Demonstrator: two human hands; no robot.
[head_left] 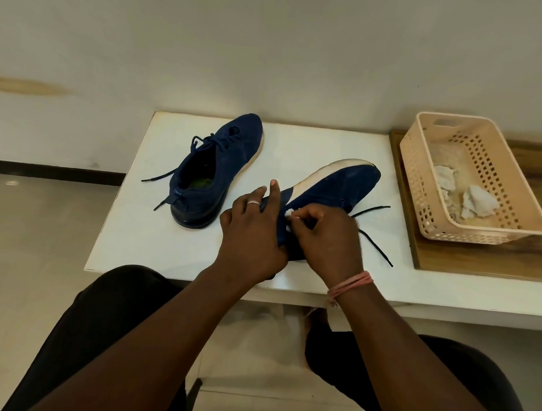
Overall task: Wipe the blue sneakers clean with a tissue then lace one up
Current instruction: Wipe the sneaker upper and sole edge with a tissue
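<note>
I find two dark blue fabric sneakers with white soles on the white counter [133, 231]. The upright sneaker [212, 169] stands at centre frame, toe toward the wall, laced through its upper eyelets, with loose lace ends trailing to the left. The tipped sneaker [331, 189] lies on its side just right of centre, white sole facing the wall, its black laces [373, 236] spilling toward the lower right.

The left hand [250, 232] rests on the heel end of the tipped sneaker, thumb wrapped round it and index finger extended along the sole edge; I judge this a steadying grip. The right hand [327, 235] is clenched round a small white wad of tissue [289, 213], pressed against the blue upper near the collar. Only a sliver of tissue shows between the fingers.

A peach perforated plastic basket [510, 170] sits at the right of the frame on a wooden board [446, 257], holding crumpled tissues [479, 200].

Assessment: the sneaker looks light, with a soft, yielding upper and a firmer sole, so it is best held at the heel or sole edge. The tissue is fragile and may shred on the textured fabric. The laces are limp and thin, best pinched near their tips for threading.
</note>
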